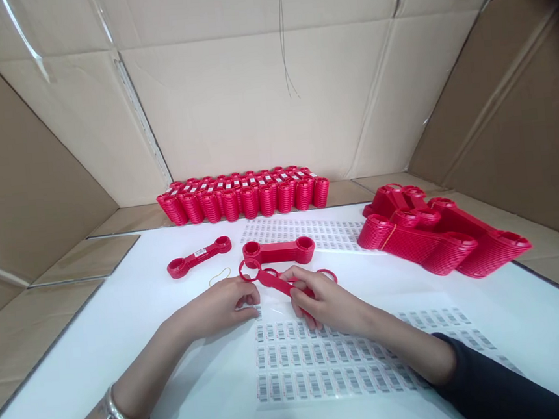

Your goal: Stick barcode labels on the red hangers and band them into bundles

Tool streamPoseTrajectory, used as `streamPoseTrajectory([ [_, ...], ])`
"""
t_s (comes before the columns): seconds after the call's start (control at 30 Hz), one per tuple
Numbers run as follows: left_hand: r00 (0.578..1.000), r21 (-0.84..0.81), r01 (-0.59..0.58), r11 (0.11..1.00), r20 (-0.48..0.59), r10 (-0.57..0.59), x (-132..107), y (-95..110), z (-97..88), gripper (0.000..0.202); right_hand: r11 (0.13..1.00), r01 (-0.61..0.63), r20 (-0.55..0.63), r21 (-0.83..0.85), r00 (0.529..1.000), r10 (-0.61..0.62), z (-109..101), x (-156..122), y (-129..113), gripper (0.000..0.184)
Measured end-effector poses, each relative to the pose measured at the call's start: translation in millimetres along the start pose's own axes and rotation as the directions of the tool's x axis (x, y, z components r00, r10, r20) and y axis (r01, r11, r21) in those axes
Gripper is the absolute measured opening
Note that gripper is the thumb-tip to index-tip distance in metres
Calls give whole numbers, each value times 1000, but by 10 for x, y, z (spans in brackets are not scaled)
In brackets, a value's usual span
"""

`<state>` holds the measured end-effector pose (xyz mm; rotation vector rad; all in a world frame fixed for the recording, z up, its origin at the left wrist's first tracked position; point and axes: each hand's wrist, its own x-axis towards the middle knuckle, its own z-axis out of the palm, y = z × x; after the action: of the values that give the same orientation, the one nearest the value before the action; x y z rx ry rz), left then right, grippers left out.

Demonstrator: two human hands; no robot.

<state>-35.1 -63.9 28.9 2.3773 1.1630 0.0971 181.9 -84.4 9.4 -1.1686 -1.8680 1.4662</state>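
My right hand is closed around a flat red plastic bar with a ring at its end, held tilted above the label sheet. Thumb and fingers of my left hand are pinched at a small barcode label by the upper left corner of the barcode label sheet. Just beyond both hands lies a short stack of red bars. Another red ring shows behind my right fingers; what it belongs to is partly hidden. To the left, a single red bar carries a white label.
A long row of red stacks with white labels stands at the back. Bigger red stacks, one banded, sit at right. A second label sheet lies behind, a loose rubber band at left. Cardboard walls enclose the table.
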Motion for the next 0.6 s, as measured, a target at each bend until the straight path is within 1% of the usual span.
streamPoseTrajectory([
  [0.07,1000,0,-9,1000,-24,9,-1,10,-4,16,1000,-25,-17,6,1000,25,1,14,15,16],
  [0.13,999,-34,-22,999,-46,21,-13,22,-29,19,999,-36,-36,5,999,37,-2,29,37,15],
  [0.2,999,-121,-12,993,-46,6,-30,38,-66,20,999,-37,-54,-5,998,37,-4,42,58,15],
  [0.27,999,-244,18,970,-42,-29,-37,60,-91,22,999,-33,-70,-15,997,32,-1,50,69,14],
  [0.33,994,-384,46,922,-76,-81,-21,89,-82,24,1000,-19,-81,-16,997,17,10,52,63,14],
  [0.43,970,-576,79,814,-146,-197,46,139,-3,28,1000,29,-93,11,995,-28,40,48,25,15],
  [0.5,955,-650,100,753,-149,-255,94,170,59,30,998,61,-112,26,992,-57,61,42,-6,14],
  [0.6,939,-701,124,703,-147,-312,132,205,107,32,996,83,-133,22,988,-79,79,36,-38,14],
])
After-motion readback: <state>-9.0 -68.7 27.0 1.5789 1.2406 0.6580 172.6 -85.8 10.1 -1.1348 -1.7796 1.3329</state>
